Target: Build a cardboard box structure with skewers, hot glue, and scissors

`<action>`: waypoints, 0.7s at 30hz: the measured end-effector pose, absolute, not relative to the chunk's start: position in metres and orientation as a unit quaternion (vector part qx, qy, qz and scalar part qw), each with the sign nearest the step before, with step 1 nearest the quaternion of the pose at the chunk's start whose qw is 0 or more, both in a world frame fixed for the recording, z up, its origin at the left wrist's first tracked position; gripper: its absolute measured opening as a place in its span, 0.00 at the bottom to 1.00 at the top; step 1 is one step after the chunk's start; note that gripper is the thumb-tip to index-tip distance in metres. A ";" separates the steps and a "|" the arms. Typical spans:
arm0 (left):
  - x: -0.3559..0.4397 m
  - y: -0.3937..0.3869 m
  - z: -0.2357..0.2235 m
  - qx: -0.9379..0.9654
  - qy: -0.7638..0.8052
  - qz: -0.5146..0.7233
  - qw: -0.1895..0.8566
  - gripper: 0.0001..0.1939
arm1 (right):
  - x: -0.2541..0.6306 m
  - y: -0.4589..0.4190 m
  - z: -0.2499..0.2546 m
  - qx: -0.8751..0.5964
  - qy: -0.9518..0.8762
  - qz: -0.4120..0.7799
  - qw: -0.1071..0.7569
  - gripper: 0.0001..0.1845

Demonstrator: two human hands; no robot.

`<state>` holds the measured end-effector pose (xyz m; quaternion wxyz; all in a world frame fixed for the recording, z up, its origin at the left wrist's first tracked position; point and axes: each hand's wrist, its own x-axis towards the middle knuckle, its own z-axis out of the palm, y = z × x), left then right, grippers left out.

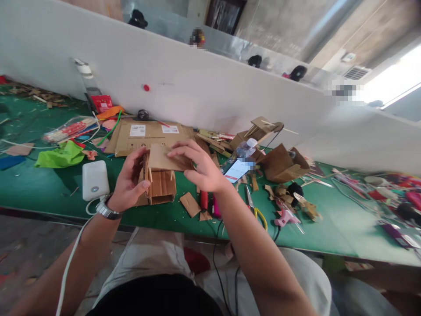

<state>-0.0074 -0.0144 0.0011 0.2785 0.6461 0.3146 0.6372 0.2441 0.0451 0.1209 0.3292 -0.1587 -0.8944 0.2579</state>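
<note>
A small cardboard box with its front side uncovered sits on the green table before me, with thin wooden sticks by its opening. My left hand grips the box's left wall, thumb in front and fingers behind. Across the top lies a flat cardboard panel. My right hand has its fingertips on that panel and its thumb by the right edge; the contact under the palm is hidden. Near the box lie a loose cardboard piece and a red cylinder.
A white power bank with a cable stands left. To the right are a lit phone, a plastic bottle, yellow-handled scissors and a pink glue gun. Behind lies a flattened carton, before a white partition.
</note>
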 end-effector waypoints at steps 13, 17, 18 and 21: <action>-0.010 -0.025 0.017 0.743 0.383 0.548 0.039 0.36 | 0.278 0.033 0.049 -0.462 -0.761 0.186 0.416 0.19; -0.011 -0.023 0.015 0.736 0.401 0.545 0.033 0.36 | 0.271 0.029 0.023 -0.489 -0.800 0.134 0.320 0.23; -0.012 -0.022 0.014 0.736 0.402 0.544 0.031 0.36 | 0.269 0.029 0.017 -0.491 -0.808 0.125 0.299 0.23; -0.013 -0.021 0.012 0.744 0.393 0.540 0.017 0.38 | 0.264 0.030 0.005 -0.500 -0.820 0.115 0.251 0.24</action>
